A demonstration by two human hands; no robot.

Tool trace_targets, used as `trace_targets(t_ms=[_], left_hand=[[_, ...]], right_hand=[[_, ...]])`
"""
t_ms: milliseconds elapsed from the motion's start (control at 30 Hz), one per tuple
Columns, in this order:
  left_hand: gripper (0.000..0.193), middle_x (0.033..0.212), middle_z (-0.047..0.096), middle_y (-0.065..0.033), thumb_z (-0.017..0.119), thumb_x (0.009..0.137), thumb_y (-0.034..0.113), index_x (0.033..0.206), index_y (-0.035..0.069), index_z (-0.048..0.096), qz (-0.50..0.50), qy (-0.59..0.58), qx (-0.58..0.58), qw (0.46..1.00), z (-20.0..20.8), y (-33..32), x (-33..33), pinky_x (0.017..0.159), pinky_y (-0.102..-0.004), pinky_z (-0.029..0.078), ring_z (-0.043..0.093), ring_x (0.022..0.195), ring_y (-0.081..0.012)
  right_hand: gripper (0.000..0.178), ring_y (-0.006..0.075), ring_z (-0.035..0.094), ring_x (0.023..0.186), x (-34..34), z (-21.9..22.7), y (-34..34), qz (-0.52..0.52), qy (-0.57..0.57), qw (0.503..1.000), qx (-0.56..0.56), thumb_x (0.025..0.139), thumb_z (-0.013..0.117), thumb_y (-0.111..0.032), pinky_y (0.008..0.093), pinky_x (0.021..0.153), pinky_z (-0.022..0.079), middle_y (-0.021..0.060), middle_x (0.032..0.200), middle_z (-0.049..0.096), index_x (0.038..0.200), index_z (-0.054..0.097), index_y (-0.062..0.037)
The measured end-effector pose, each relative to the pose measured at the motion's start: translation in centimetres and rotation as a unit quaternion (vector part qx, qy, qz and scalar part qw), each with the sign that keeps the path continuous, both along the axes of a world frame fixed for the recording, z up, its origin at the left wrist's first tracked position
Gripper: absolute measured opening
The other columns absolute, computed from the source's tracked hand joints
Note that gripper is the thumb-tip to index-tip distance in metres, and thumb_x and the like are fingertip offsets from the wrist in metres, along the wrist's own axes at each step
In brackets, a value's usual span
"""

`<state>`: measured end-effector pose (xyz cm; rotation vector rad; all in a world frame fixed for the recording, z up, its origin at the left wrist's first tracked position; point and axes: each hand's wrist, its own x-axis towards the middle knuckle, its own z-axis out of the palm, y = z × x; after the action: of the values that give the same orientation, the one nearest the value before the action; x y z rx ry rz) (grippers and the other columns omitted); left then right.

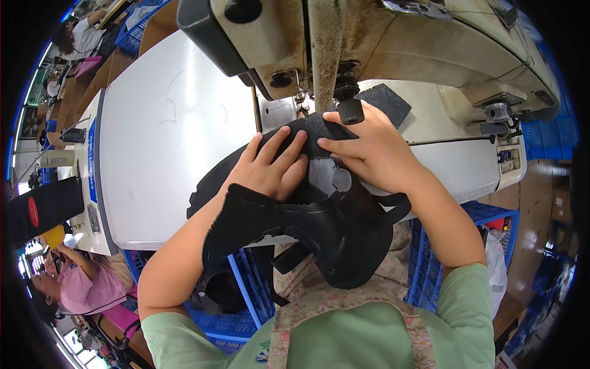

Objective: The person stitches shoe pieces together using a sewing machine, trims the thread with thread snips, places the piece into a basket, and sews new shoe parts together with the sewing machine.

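A black boot upper (335, 237) lies partly on the sewing machine's bed and hangs over the table's front edge toward my lap. A grey patch of its inside shows between my hands. Flat on the black material, just left of the needle area, rests my left hand (267, 166), its fingers spread. My right hand (375, 147) lies on the other side with fingers apart, fingertips pressing the piece close to the presser foot (302, 104). Some right fingers are partly hidden behind a black knob (351, 111) of the sewing machine (418, 49). A dark grey felt-like piece (386, 103) lies beyond that hand.
The white tabletop (160, 147) spreads out to the left. Blue plastic crates (252, 289) stand below the table on both sides of me, with dark pieces in the left one. A co-worker in a pink top (92, 283) sits at far left, near other machines.
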<state>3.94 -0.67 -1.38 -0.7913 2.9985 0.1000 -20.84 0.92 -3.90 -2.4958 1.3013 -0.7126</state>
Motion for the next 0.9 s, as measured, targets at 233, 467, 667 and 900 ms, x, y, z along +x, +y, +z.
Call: trace_targets(t_ms=[233,467,667,900], left_hand=[[0.047,0.150,0.037,-0.0145,0.055,0.083,0.021,0.127,0.004,0.052,0.008,-0.014,-0.040,0.999,-0.4,-0.8,-0.4,0.109,-0.0496,0.031,0.035,0.137,-0.0333],[0.044,0.148,0.039,-0.0147,0.055,0.082,0.018,0.124,0.005,0.054,0.003,-0.007,-0.098,0.995,-1.2,-1.5,-0.3,0.106,-0.0469,0.035,0.037,0.135,-0.0325],[0.042,0.146,0.041,-0.0164,0.056,0.082,0.017,0.122,0.004,0.055,0.002,0.019,-0.076,0.997,-1.0,-1.8,-0.5,0.107,-0.0452,0.035,0.038,0.134,-0.0319],[0.043,0.146,0.041,-0.0168,0.056,0.082,0.017,0.123,0.002,0.055,0.006,0.028,-0.070,0.997,-1.1,-1.9,-0.4,0.107,-0.0460,0.034,0.037,0.135,-0.0327]], right_hand=[[0.023,0.0324,0.049,0.124,-0.4,-0.6,-1.5,0.002,-0.015,1.000,0.006,0.080,0.069,-0.020,0.0512,0.108,0.035,0.0133,0.123,0.060,0.103,0.074,-0.0188],[0.023,0.0337,0.049,0.124,-0.4,-0.5,-2.2,0.000,-0.035,0.999,0.016,0.081,0.069,-0.019,0.0506,0.107,0.034,0.0140,0.122,0.060,0.103,0.074,-0.0184],[0.022,0.0346,0.049,0.123,-0.4,-0.6,-2.4,-0.003,-0.041,0.999,0.021,0.081,0.068,-0.018,0.0492,0.106,0.034,0.0147,0.122,0.060,0.103,0.074,-0.0175],[0.023,0.0348,0.049,0.124,-0.3,-0.7,-2.4,-0.009,-0.043,0.999,0.022,0.081,0.068,-0.017,0.0498,0.107,0.034,0.0146,0.123,0.060,0.103,0.074,-0.0177]])
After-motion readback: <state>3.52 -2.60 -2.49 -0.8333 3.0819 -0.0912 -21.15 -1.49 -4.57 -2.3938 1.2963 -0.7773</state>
